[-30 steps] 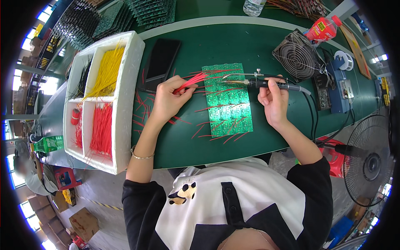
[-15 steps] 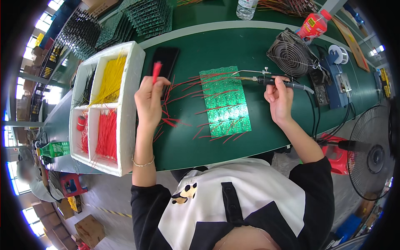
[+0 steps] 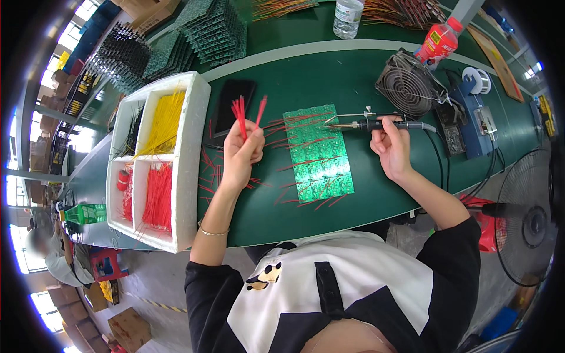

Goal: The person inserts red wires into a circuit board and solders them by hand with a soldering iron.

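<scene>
My left hand [image 3: 242, 157] is closed around a small bunch of red wires [image 3: 240, 112], their ends fanning up past the fingers. In my right hand [image 3: 391, 147] is a soldering iron [image 3: 372, 125] with a thin metal guide tube clamped along it. Its tip reaches over the right part of a green circuit board panel [image 3: 322, 170], which lies flat on the table. Several red wires stick out from the panel toward the left and the lower edge. Loose red wires also lie on the table around my left hand.
At left stands a white foam box [image 3: 187, 159] with compartments of black, yellow and red wires. Behind my left hand lies a black phone [image 3: 235, 97]. A small fan [image 3: 406, 85], a red bottle [image 3: 440, 42], a clear bottle [image 3: 347, 20] and a blue solder-feeding unit [image 3: 474, 126] stand far right.
My left hand has moved right toward the panel, and the red wires in it now fan apart. The soldering iron's tip has shifted slightly left over the panel.
</scene>
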`<state>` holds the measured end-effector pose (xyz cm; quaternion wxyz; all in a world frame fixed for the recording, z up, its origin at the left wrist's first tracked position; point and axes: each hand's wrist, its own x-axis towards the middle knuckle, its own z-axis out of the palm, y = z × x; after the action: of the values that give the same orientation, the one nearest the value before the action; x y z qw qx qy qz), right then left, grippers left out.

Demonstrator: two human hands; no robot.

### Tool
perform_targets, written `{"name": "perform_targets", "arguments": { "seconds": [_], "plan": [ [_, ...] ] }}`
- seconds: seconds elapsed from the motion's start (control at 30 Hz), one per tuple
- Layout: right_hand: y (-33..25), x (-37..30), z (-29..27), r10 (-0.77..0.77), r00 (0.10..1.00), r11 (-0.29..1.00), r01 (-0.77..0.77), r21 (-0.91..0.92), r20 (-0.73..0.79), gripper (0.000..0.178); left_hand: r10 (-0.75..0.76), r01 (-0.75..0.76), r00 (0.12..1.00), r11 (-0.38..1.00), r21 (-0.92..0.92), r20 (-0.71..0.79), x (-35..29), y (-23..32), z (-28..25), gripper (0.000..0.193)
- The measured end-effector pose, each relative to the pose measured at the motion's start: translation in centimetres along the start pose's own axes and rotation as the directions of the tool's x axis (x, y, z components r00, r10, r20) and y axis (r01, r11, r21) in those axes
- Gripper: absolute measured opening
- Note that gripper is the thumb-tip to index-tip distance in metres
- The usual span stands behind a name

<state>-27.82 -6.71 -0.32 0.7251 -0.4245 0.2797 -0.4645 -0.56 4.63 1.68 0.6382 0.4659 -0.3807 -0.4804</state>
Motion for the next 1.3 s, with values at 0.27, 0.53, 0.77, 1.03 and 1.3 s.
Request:
{"name": "perform_targets", "arguments": {
  "seconds": [0.27, 0.53, 0.77, 1.03, 1.3],
  "plan": [
    [-0.3, -0.5, 0.7, 0.015, 1.0, 0.999, -0.015, -0.029, 0.026, 0.016, 0.249, -0.238, 0.968, 0.851, 0.468, 0.041, 0.8, -1.2, 0.0, 0.006],
    [0.0, -0.2, 0.5, 0.016, 1.0, 0.999, -0.016, -0.036, 0.006, 0.016, -0.088, 0.11, 0.99, 0.971, 0.21, -0.114, 0.2, 0.2, 0.5, 0.009],
    [-0.1, -0.4, 0.7, 0.018, 1.0, 0.998, -0.018, -0.053, 0.0, 0.016, -0.106, 0.111, 0.994, 0.981, 0.162, -0.038, 0.0, 0.4, 0.4, 0.009],
    [0.0, -0.2, 0.8, -0.009, 1.0, 0.996, 0.007, -0.094, -0.013, 0.016, 0.183, -0.153, 0.983, 0.842, 0.518, -0.007, 0.5, -2.0, 0.0, 0.007],
    [0.0, -0.1, 1.1, -0.02, 0.999, 0.998, 0.017, -0.065, -0.043, 0.011, 0.323, -0.281, 0.944, 0.686, 0.671, 0.065, 0.6, -2.0, 0.2, 0.01]
  ]
}}
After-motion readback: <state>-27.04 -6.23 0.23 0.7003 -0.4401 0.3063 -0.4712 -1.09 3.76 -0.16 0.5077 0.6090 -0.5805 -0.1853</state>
